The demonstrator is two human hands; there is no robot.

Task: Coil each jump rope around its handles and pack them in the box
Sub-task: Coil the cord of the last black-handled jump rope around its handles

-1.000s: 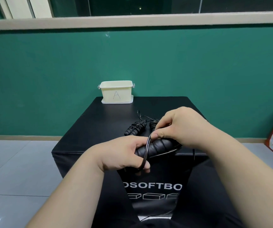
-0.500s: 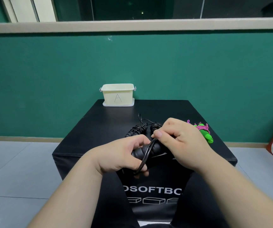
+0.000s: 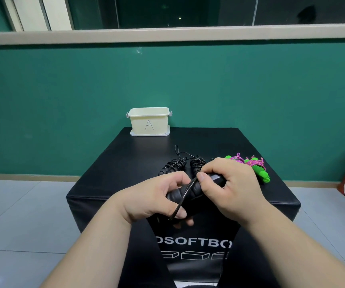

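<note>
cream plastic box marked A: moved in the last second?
No. The cream plastic box marked A sits at the same spot on the far edge of the black padded block, left of centre; only the camera shifted.

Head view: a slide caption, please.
Left hand grips black handles, right hand pinches the cord; coiled black rope and green rope behind.

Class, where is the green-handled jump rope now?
Head view: the green-handled rope lies on the right side of the black block, just beyond the right hand, right of the coiled black rope.
</note>
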